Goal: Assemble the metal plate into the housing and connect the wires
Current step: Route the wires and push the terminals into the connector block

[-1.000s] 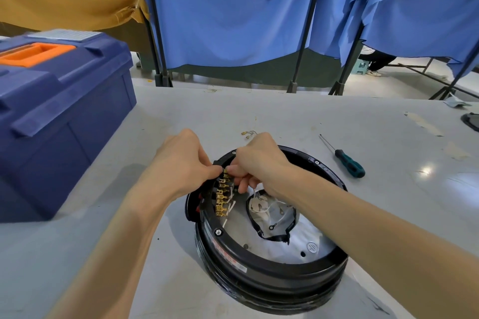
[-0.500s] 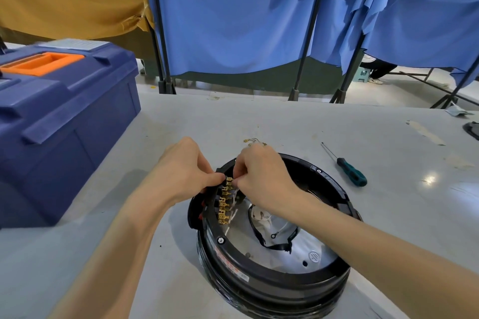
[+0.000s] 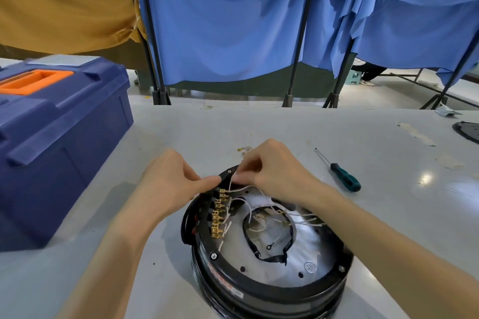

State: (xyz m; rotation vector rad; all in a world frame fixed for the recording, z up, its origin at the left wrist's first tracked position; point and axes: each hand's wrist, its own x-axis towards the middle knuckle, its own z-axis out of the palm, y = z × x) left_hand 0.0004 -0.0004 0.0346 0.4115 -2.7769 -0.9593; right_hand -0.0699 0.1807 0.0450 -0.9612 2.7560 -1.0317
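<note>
**Wiring step in hand: both hands worked close together at the far rim of the housing [image 3: 259,290].**

The grey table [image 3: 285,132] carried the housing, with a blue toolbox [image 3: 64,124] well to its left. The metal plate [image 3: 305,248] already sat inside the housing, so seating looked done. At the housing's far-left rim the left hand [image 3: 168,176] pinched the black edge between thumb and forefinger, and just beside it the right hand [image 3: 274,166] pinched one of the white wires [image 3: 248,186]. A screwdriver [image 3: 346,180] lay apart to the housing's right. Brass terminals [image 3: 219,212] lined the housing's left inner edge. The next move probably called for steering that wire's end onto a free terminal and pressing it home while the rim was steadied.
</note>
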